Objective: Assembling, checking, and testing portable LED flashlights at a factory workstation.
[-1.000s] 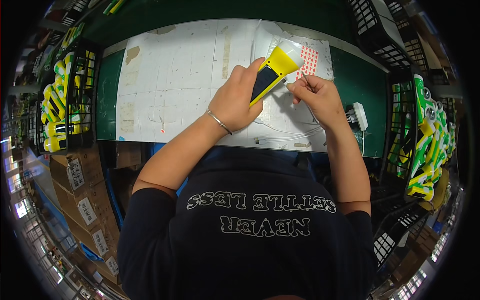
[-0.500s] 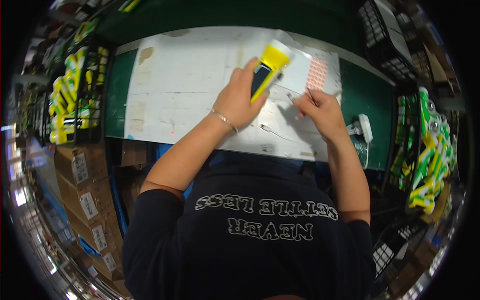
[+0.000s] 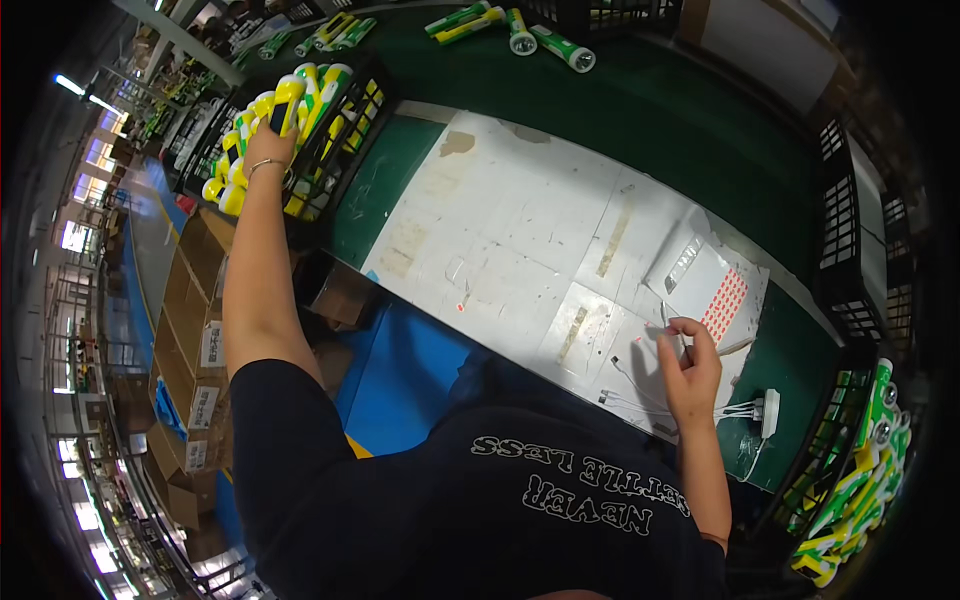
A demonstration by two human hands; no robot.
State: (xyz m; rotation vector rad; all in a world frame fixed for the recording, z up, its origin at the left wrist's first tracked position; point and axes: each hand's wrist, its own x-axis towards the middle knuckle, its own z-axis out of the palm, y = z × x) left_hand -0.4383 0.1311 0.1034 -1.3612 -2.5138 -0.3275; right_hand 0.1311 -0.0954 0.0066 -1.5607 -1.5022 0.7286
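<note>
My left hand (image 3: 268, 148) is wrapped round a yellow flashlight (image 3: 288, 92) with a dark panel on its body, over the black crate (image 3: 345, 150) at the left. Yellow and green flashlights (image 3: 325, 90) are heaped in that crate. Above the right part of the white work board (image 3: 500, 220), my right hand (image 3: 692, 378) has its fingers curled around a thin pale cable (image 3: 664, 312); the exact grip is partly hidden. Below that hand, white charging cables (image 3: 635, 402) run over the board to a white charger (image 3: 769, 413). A sheet of red stickers (image 3: 725, 305) lies just beyond it.
More flashlights (image 3: 520, 35) lie on the green bench (image 3: 640, 120) at the far side. A second crate with green-yellow flashlights (image 3: 860, 480) stands at the right. Cardboard boxes (image 3: 190, 300) are at lower left. Another black crate (image 3: 840, 220) sits at far right.
My left hand has carried the yellow flashlight from over the board to the left crate. My right hand stays near the sticker sheet. The whole view has swung to the left.
</note>
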